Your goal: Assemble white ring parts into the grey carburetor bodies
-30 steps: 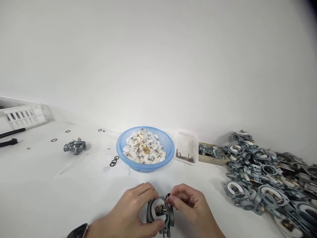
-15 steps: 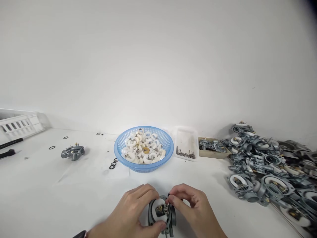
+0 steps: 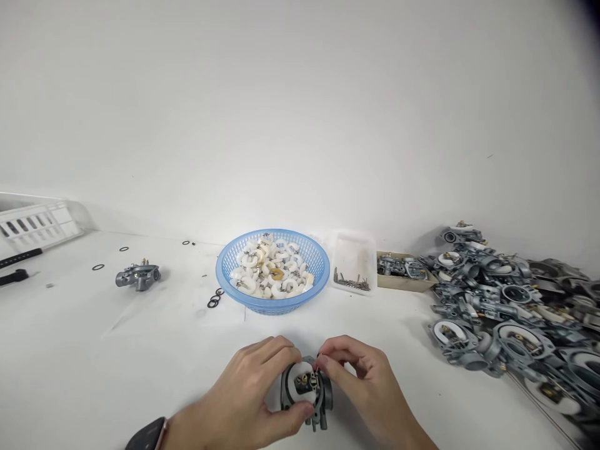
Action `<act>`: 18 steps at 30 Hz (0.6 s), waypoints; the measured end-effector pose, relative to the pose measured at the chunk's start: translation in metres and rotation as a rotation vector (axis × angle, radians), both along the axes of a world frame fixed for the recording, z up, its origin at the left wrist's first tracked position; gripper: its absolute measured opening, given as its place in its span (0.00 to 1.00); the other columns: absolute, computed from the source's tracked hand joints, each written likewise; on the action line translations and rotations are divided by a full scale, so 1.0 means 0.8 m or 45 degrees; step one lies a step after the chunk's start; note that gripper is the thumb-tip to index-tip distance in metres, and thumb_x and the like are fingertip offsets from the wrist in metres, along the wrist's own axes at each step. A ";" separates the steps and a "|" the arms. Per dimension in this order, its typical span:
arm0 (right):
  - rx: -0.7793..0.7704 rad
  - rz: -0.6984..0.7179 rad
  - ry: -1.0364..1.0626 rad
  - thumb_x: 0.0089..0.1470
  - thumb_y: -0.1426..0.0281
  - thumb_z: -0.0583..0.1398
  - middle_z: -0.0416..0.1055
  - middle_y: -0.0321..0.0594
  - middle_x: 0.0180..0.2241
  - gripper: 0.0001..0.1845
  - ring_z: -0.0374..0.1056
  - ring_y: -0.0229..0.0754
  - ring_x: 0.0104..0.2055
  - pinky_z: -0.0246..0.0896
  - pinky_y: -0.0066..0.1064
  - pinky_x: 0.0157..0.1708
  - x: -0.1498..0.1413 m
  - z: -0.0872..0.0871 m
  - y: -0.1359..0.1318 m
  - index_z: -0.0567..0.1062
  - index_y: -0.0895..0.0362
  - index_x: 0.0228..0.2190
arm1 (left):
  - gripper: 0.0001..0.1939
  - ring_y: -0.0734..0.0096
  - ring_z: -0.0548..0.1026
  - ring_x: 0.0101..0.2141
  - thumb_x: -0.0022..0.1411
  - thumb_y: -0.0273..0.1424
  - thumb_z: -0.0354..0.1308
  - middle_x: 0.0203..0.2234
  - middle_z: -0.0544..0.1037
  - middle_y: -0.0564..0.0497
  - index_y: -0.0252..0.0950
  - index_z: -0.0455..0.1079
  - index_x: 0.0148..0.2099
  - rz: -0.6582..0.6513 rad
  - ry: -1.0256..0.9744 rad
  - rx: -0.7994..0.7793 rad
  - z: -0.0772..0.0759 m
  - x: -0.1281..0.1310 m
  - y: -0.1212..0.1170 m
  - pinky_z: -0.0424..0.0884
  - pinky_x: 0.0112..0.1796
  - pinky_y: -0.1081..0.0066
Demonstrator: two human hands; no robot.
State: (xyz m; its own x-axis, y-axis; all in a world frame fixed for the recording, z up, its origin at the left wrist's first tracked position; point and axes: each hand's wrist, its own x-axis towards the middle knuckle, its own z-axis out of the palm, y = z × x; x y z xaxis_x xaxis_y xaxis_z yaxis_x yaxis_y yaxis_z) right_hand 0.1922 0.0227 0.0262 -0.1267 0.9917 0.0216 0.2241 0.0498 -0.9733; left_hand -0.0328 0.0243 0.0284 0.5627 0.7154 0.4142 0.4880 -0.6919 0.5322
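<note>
At the front of the table a grey metal carburetor (image 3: 323, 400) stands with its bowl side facing up. Inside it a white C-shaped float (image 3: 294, 381) curves around brass jets. My left hand (image 3: 255, 390) grips the carburetor from the left, thumb in front and fingers behind, touching the float's edge. My right hand (image 3: 363, 381) pinches a thin metal pin (image 3: 317, 365) between thumb and forefinger, at the float's hinge posts. The fingertips hide part of the pin, and I cannot tell whether it sits in the posts.
A blue basket (image 3: 225, 290) of white floats stands behind my hands. Beside it are a clear tray (image 3: 337, 247) of thin pins and a small box (image 3: 407, 283) of metal parts. Carburetors (image 3: 506, 312) are heaped at right. One carburetor (image 3: 138, 275) and black rings (image 3: 214, 301) lie left.
The view has tipped down slightly, so the background sits a little higher. Both hands keep their places at the carburetor, with the right fingertips still at the hinge posts.
</note>
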 end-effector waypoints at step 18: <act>-0.099 0.090 0.067 0.53 0.50 0.67 0.70 0.39 0.28 0.20 0.63 0.44 0.33 0.59 0.35 0.36 -0.003 0.004 -0.006 0.80 0.56 0.30 | 0.14 0.64 0.75 0.38 0.63 0.32 0.63 0.40 0.76 0.51 0.41 0.67 0.50 -0.026 0.010 -0.038 0.002 -0.002 -0.001 0.71 0.39 0.67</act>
